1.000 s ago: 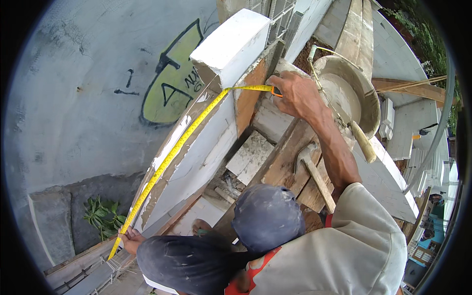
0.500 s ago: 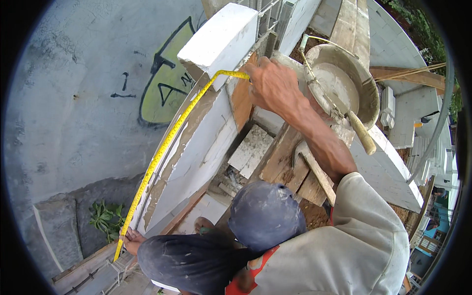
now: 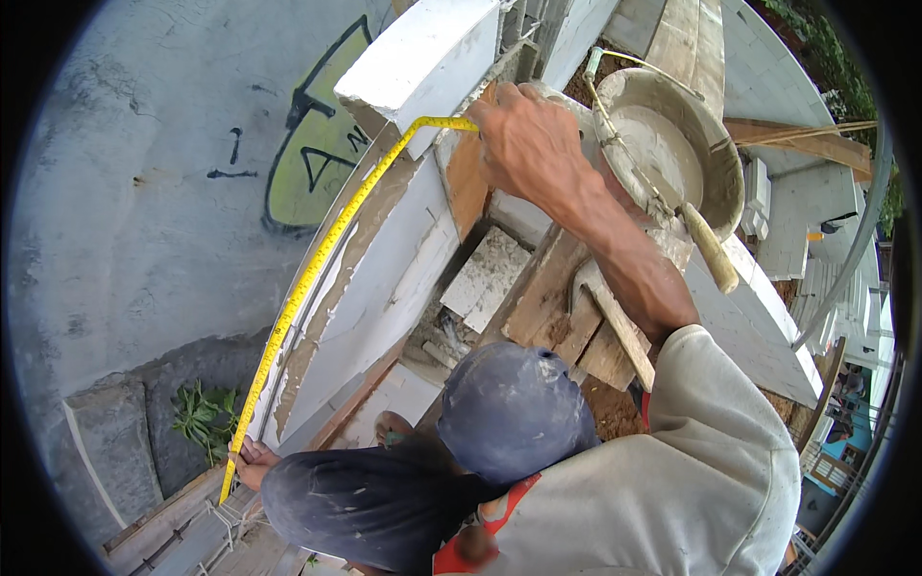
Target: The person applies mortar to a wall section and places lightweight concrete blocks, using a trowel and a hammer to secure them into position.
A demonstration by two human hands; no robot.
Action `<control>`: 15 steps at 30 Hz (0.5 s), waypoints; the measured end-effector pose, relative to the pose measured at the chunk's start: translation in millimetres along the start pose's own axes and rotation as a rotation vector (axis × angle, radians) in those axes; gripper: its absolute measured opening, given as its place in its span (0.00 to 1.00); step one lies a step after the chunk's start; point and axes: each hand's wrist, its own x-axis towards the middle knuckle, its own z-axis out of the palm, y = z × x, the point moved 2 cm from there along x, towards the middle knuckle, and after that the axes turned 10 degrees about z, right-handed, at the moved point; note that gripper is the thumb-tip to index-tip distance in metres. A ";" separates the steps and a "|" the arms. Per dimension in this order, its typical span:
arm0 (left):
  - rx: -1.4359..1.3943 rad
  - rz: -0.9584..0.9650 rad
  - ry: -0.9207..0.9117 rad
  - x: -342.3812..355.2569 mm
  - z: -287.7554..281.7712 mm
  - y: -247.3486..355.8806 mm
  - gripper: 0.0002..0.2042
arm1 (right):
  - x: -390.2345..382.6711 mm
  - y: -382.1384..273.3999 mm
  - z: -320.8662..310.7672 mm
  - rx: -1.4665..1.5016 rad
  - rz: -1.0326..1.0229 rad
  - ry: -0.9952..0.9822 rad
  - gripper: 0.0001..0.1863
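A yellow tape measure (image 3: 309,280) is drawn out along the top of a low wall of white blocks (image 3: 375,274), over a band of grey mortar. Near the lower left, my left hand (image 3: 253,465) has its fingers closed on the tape close to one end. My right hand (image 3: 533,144) is closed at the upper end, where the blade bends sideways past a white block (image 3: 420,62); any case is hidden in the fist. That block sits on the wall top, its near face beside the tape.
Right of my right hand stands a bucket (image 3: 711,182) of grey mix, a wooden-handled trowel (image 3: 709,248) across its rim. A claw hammer (image 3: 615,317) lies on the planks (image 3: 552,307) below my forearm. A painted grey wall (image 3: 144,240) rises at left; a plant (image 3: 205,418) grows beside it.
The whole view has shifted slightly, so the wall, tape and block appear a little further up and left. Both hands keep their hold on the tape.
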 end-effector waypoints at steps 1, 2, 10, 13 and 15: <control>-0.002 -0.002 -0.001 0.2 0.1 -0.8 0.23 | 0.7 0.6 0.6 -0.011 -0.015 0.021 0.10; 0.001 -0.004 -0.002 0.5 0.4 -1.4 0.23 | 0.8 1.3 0.9 -0.021 -0.030 0.042 0.10; 0.010 -0.004 -0.005 -6.8 10.5 -4.8 0.22 | 5.9 7.5 1.3 -0.079 -0.037 0.055 0.11; -0.016 0.029 -0.051 -17.0 18.4 -4.4 0.22 | 8.2 8.8 -3.6 -0.078 -0.024 0.039 0.10; -0.018 0.003 -0.022 1.7 7.5 -6.0 0.21 | 6.0 8.2 -4.3 -0.061 -0.014 0.024 0.10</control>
